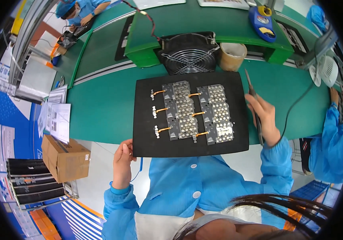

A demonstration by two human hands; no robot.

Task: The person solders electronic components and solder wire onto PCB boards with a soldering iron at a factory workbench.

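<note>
A black flat board (pixel 143 120) lies in front of me, its near edge over the table's edge. On it sit small dark circuit boards (pixel 215 96) in two columns, covered with round silvery pads and joined to orange flex strips (pixel 161 109). Small silvery connectors (pixel 154 112) end the left strips. My left hand (pixel 124 156) grips the board's near left corner, fingers closed on the edge. In my right hand (pixel 265 116), beside the board's right edge, is a soldering iron (pixel 253 91), its tip pointing away from me. The tip is apart from the circuit boards.
Behind the board stand a black fan (pixel 189 56) with a wire guard and a tan tub (pixel 232 56). A blue iron stand (pixel 262 24) sits on the green shelf. A black cable (pixel 289 108) curves at right. Co-workers (pixel 81 12) (pixel 331 140) sit at far left and right.
</note>
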